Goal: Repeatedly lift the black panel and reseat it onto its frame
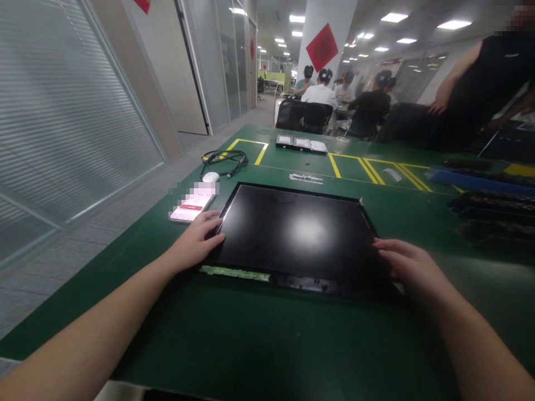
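A black LCD screen panel (288, 228) lies face up on the green table in front of me, its dark surface reflecting a bright spot of light. A narrow green circuit board (236, 273) runs along the left part of its near edge. My left hand (199, 236) grips the panel's left side, with the thumb and fingers at the frame. At the opposite side, my right hand (412, 267) holds the right edge, its fingertips on the rim. The undersides of both grips are hidden.
Left of the panel lie a lit phone (192, 206) and a white mouse (210, 177). Behind are a coiled black cable (225, 161), hard drives (301, 144) and a crumpled strip (306, 178). Dark parts (493, 217) sit at right. A person (480, 94) stands beyond.
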A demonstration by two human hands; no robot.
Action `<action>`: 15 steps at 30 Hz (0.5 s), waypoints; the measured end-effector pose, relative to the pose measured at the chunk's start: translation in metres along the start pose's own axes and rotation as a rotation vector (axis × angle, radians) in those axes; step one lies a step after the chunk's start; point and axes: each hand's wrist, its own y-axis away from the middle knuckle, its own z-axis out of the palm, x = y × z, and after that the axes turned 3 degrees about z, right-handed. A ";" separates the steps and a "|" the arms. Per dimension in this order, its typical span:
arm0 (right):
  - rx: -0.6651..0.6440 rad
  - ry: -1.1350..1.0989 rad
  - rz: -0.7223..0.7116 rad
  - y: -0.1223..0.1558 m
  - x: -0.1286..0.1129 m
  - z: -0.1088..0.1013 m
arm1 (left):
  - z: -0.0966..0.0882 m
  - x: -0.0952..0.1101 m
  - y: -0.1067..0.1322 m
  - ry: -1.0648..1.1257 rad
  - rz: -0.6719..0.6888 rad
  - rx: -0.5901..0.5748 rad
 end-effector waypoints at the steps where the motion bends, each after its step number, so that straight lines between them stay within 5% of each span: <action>1: 0.000 0.002 -0.003 0.000 0.000 0.000 | 0.000 0.000 0.000 -0.003 0.002 0.000; 15: 0.031 0.058 -0.012 0.004 -0.005 0.001 | 0.001 -0.001 0.001 -0.019 0.019 0.003</action>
